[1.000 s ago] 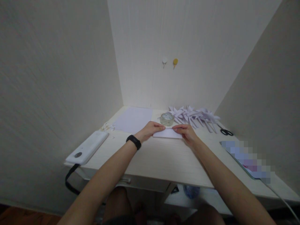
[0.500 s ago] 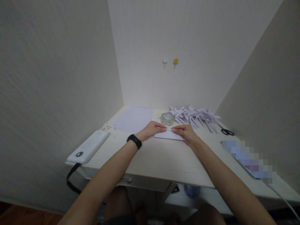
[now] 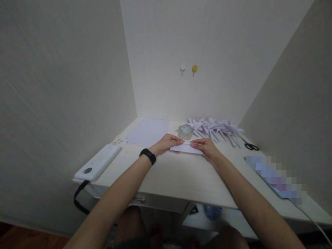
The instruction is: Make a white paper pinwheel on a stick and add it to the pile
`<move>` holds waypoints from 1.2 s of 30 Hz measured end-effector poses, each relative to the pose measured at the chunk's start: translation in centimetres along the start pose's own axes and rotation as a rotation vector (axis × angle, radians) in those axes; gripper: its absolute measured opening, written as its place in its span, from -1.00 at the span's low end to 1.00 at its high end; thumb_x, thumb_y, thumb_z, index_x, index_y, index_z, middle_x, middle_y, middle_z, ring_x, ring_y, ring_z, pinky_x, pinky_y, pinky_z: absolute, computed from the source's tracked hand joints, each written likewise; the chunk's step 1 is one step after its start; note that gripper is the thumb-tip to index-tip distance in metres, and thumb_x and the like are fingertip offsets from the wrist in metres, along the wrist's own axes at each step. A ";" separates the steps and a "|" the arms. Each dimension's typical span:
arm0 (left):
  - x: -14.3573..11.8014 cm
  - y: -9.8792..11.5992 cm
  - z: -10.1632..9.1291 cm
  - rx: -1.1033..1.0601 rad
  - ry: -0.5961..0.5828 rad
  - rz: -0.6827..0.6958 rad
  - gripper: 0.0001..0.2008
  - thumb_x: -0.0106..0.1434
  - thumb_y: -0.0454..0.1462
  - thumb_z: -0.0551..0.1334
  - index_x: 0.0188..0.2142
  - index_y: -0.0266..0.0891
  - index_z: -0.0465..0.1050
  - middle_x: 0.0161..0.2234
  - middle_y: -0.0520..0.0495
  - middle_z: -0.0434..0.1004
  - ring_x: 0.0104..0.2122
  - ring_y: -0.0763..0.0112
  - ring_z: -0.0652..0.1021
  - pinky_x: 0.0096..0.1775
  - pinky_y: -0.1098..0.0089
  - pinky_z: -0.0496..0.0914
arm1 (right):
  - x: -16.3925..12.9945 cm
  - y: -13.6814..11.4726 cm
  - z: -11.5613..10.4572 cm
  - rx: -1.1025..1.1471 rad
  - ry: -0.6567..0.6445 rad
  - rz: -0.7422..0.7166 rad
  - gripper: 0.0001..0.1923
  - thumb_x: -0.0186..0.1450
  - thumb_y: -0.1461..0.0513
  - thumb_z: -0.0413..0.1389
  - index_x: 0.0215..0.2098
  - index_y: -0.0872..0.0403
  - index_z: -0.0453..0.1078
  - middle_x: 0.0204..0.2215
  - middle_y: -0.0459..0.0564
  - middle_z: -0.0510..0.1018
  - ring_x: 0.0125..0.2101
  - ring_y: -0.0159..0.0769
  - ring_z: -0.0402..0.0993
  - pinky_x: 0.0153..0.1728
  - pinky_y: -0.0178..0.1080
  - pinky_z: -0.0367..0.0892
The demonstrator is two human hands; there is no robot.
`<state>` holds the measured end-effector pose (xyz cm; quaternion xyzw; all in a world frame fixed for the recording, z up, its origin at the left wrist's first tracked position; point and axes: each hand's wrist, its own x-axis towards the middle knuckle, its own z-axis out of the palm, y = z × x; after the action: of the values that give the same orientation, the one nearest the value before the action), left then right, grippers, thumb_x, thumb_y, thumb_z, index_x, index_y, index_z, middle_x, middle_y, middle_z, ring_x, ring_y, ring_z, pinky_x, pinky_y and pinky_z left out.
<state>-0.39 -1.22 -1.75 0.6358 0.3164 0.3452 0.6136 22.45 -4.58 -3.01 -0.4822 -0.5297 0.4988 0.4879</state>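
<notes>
Pale desk [image 3: 181,176] set in a white-walled alcove, one only; two forearms reaching over it from the near edge

One flat sheet of paper [image 3: 148,132] lying at the back left, well apart from the work. One heap of folded white paper pieces [image 3: 216,127] at the back right, too tangled to count singly. One white oblong device [image 3: 98,163] at the left edge, with a dark cord hanging below. One blurred-out flat object [image 3: 275,176] at the right edge

Folded paper piece [image 3: 186,148] lying at mid-desk, just in front of one roll of clear tape [image 3: 185,131]. Left hand [image 3: 167,143] pinching its far edge from the left, fingertips together on the paper; right hand [image 3: 206,147] pinching the same edge from the right, likewise closed on it. Fingertips of both nearly meeting at the middle of that edge

Judged as a crease being set: best done with both edges lined up before pressing, then firm pressure run outward from the centre, paper kept flat on the desk so nothing skews

One pair of black-handled scissors [image 3: 251,146] beyond the heap. One black wristband [image 3: 147,156] on the left wrist. Two small hooks on the back wall, one white [image 3: 183,68], one yellow [image 3: 194,68]. A small cluster of pale scraps [image 3: 119,140] near the sheet's corner, too small to count
</notes>
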 end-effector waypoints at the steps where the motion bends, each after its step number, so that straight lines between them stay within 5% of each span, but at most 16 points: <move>1: -0.1 0.1 0.1 -0.015 -0.006 -0.003 -0.50 -0.06 -0.05 0.51 -0.24 -0.41 0.63 -0.35 -0.17 0.61 -0.44 0.42 0.51 -0.37 0.36 0.43 | 0.0 0.0 0.0 0.006 0.001 -0.001 -0.56 -0.19 0.08 0.48 -0.37 0.12 0.64 -0.41 0.06 0.67 -0.44 -0.29 0.47 -0.34 -0.21 0.32; 10: 0.0 0.0 -0.1 -0.031 0.017 -0.018 -0.47 -0.13 -0.16 0.56 -0.17 -0.39 0.62 -0.34 -0.19 0.63 -0.42 0.39 0.55 -0.31 0.33 0.45 | -0.7 -0.9 0.2 0.149 -0.078 0.063 -0.57 -0.20 0.14 0.48 -0.34 0.09 0.64 -0.48 0.00 0.65 -0.50 -0.33 0.46 -0.42 -0.26 0.31; 36: -0.2 0.4 -0.5 0.165 -0.029 0.016 -0.52 0.02 -0.04 0.46 -0.18 -0.37 0.64 -0.38 -0.15 0.62 -0.48 0.44 0.51 -0.42 0.43 0.39 | -0.9 -1.4 0.1 0.109 -0.156 0.080 -0.59 -0.14 0.10 0.46 -0.34 0.10 0.64 -0.44 0.04 0.67 -0.51 -0.33 0.47 -0.45 -0.27 0.29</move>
<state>-0.90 -1.14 -1.33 0.6917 0.3296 0.3135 0.5609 22.36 -5.53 -1.69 -0.4352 -0.5186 0.5821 0.4503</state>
